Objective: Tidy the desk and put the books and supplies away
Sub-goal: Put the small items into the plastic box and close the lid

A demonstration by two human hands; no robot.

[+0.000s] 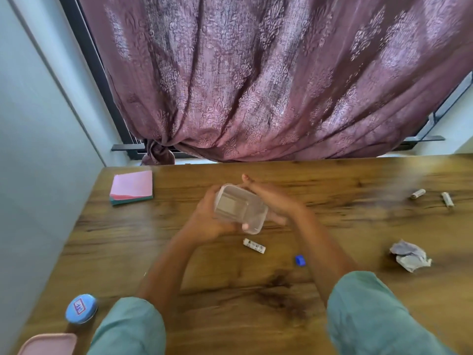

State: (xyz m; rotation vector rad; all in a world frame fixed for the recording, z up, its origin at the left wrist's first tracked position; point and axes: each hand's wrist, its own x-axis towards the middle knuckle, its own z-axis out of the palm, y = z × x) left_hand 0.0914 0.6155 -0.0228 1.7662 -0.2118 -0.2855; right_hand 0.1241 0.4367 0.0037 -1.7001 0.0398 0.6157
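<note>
Head view: both hands hold a clear box (238,206) above the middle of the desk (358,175). The left hand (207,219) grips its near-left edge with curled fingers. The right hand (271,198) lies flat along the far-right side, fingers straight, steadying rather than clasping. The box is tilted and looks empty, though blur makes that hard to confirm.

Loose supplies lie around it:
- a white tube (254,245) just below the box
- a blue cap (300,260) near the tube
- crumpled paper (409,254) to the right
- two small rolls (418,194) far right
- a pink pad (131,187) at the far left
- a blue tin (81,308) by the near-left edge

Likely risks:
- Only one hand really grips the smooth plastic, so the box may slip.
- With the box tilted, anything dropped in could slide straight out.
- The tube and rolls are round, so a nudge from a sleeve or the box could send them rolling off the desk.
</note>
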